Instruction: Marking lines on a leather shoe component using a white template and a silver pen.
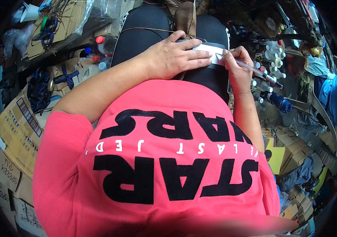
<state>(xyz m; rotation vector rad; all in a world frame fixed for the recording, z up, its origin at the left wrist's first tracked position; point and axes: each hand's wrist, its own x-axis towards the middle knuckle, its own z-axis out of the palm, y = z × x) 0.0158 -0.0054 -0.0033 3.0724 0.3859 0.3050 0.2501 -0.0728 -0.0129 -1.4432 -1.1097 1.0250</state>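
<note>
My left hand (172, 58) lies flat across my lap, fingers stretched out and spread over a small white paper (216, 50). A dark, flat backing shows at the paper's edges, resting on my black-trousered thighs (143, 33). Between thumb and fingers, my right hand (240, 77) grips a clear-barrelled pen (261, 74) with a dark end. The pen slants down toward the paper's right part; its tip is close to the surface, and I cannot tell whether it touches. Part of the paper is hidden under my left fingers.
On the left are flattened cardboard boxes (18, 130), blue-handled scissors (47, 38) and bottles with red caps (100, 40). Several plastic bottles (273, 59) and a dark blue bottle (281, 102) lie to the right. Stacked cardboard (293, 146) and a yellow sheet (277, 160) are lower right.
</note>
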